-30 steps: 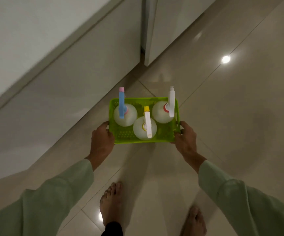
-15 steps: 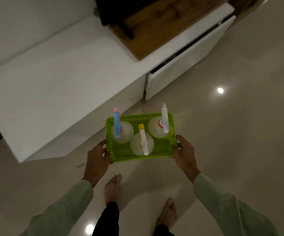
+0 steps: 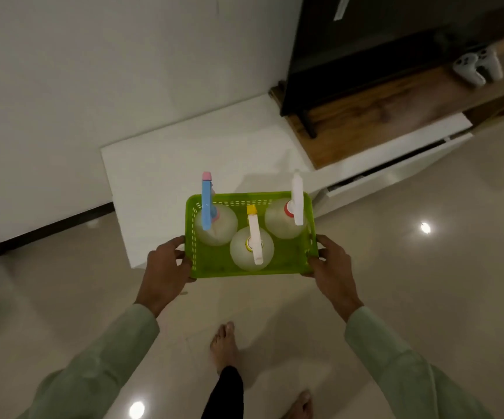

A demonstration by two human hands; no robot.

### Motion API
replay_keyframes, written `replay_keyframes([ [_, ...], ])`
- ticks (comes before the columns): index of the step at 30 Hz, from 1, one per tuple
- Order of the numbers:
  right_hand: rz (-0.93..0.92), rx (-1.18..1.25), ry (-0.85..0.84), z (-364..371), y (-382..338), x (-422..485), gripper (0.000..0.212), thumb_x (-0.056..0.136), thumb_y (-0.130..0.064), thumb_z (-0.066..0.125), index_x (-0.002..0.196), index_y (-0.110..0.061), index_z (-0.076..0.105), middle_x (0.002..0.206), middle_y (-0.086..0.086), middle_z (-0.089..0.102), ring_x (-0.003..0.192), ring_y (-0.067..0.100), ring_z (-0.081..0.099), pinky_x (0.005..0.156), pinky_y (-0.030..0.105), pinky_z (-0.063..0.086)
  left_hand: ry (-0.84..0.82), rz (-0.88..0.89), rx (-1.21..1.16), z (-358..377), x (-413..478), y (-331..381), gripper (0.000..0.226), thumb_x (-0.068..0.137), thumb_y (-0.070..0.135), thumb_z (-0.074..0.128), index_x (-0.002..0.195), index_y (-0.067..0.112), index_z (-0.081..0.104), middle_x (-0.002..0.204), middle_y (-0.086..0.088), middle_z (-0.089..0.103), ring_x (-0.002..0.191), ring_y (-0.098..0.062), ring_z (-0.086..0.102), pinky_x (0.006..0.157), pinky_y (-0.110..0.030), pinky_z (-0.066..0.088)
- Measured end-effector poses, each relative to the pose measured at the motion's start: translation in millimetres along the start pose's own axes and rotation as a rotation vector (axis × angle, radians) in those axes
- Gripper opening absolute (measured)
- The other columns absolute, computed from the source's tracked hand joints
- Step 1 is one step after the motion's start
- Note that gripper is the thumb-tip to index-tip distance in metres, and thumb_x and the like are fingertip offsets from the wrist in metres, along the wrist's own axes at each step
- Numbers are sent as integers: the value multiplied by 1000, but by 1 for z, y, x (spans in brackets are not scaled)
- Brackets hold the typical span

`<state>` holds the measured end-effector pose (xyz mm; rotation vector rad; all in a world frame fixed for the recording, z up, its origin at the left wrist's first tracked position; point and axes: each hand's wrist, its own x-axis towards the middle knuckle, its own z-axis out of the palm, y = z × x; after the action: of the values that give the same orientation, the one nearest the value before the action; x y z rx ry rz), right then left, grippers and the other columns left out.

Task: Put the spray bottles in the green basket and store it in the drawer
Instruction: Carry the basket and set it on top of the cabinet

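Observation:
I hold the green basket (image 3: 293, 264) in the air in front of me, level, above the floor and the low cabinet's corner. My left hand (image 3: 166, 267) grips its left side and my right hand (image 3: 332, 267) grips its right side. Three round clear spray bottles stand upright inside: one with a blue head (image 3: 207, 207) at the left, one with a white and yellow head (image 3: 253, 240) in the front middle, one with a white head (image 3: 297, 201) at the right. A white drawer (image 3: 396, 173) in the cabinet beyond the basket stands slightly pulled out.
The low white cabinet (image 3: 184, 158) runs from centre to the right along a white wall. A wooden board (image 3: 396, 110) on it carries a black TV (image 3: 396, 40) and game controllers (image 3: 477, 66). Glossy tiled floor (image 3: 426, 297) lies around my bare feet (image 3: 223, 346).
My view has lifted and drawn back from the cabinet front, so its top, the TV and the slightly pulled-out drawer now show. The basket stays held in both hands, bottles unmoved.

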<state>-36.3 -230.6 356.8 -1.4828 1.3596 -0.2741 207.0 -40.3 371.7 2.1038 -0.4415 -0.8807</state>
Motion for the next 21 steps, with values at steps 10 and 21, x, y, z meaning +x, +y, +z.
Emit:
replay_keyframes([
  [10,-93,-132,-106,90,-66,113,46,85,13,45,121,-7,65,96,27,72,82,39,74,72,52,65,131,-99,-122,-38,97,-26,42,92,-6,52,133,3,56,103,-25,70,70,-35,72,55,-31,63],
  [21,-24,-166,-108,132,-67,161,48,91,9,46,131,-11,62,101,25,72,83,39,74,77,51,64,172,-165,-148,-33,131,-46,43,93,-5,49,136,0,51,115,-29,63,83,-42,71,69,-46,63],
])
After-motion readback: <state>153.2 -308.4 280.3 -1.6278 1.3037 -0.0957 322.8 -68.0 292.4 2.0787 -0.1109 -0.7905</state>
